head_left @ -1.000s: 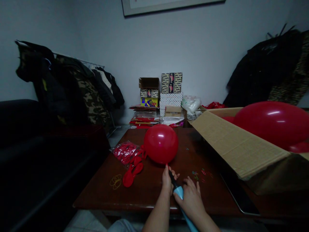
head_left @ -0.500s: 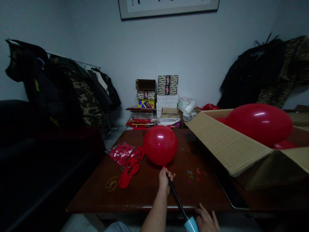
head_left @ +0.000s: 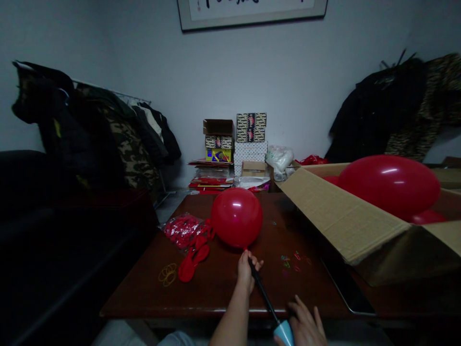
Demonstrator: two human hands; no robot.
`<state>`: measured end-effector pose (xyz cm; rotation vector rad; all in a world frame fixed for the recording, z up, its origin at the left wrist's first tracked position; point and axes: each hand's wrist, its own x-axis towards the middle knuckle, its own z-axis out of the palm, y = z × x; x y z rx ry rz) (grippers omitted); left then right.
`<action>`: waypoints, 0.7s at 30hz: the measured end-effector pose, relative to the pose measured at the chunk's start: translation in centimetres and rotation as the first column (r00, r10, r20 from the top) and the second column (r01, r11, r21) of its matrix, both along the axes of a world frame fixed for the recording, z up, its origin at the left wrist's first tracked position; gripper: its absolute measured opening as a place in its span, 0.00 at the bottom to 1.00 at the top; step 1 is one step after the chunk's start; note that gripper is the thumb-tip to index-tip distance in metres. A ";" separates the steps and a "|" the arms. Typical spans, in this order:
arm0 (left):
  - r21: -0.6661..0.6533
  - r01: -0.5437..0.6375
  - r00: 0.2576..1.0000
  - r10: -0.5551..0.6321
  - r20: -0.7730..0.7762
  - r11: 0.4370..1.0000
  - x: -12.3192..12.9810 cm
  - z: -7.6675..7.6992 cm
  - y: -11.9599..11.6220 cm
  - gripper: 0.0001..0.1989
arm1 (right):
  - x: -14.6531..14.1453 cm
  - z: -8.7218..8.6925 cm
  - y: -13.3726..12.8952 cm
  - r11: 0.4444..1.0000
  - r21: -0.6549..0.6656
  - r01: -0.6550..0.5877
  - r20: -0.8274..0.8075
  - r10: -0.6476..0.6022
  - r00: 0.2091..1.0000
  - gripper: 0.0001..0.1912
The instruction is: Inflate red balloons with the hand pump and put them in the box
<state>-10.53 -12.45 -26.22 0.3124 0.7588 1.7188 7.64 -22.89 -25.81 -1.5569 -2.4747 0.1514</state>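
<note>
Balloon (head_left: pixel 236 217), red and round, sits fully rounded above the middle of the table, its neck pinched at the tip of a hand pump (head_left: pixel 262 294). It should weigh next to nothing. The thin latex looks taut and glossy, so it will probably feel slippery, drift at a light push and be fragile against anything sharp. The narrow neck looks like the place to take hold, not the round body. Left hand (head_left: pixel 246 273) is there, its fingers (head_left: pixel 256 262) closed tightly around the neck and the pump's black tube. Right hand (head_left: pixel 303 323) is low at the table's near edge, fingers spread wide just beside the pump's blue handle (head_left: pixel 284 332), though whether they touch it is hard to tell. On the dark wooden table (head_left: pixel 144 298), left of the balloon, lies a clear bag (head_left: pixel 183 230) of limp red balloons, with loose deflated balloons (head_left: pixel 192 262) just in front, yellow rubber bands (head_left: pixel 167 275) near them and small coloured bands (head_left: pixel 291 262) on the other side. To the right, an open cardboard box (head_left: pixel 342 211) holds a large red balloon (head_left: pixel 389 186) and smaller red balloons (head_left: pixel 427 217), partly hidden.
</note>
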 end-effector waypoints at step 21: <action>0.000 -0.024 0.998 0.024 -0.055 1.000 0.1 -0.4 0.5 0.19 | -5.7 3.4 2.8 1.000 0.007 0.029 -0.032 -0.029 0.999 0.23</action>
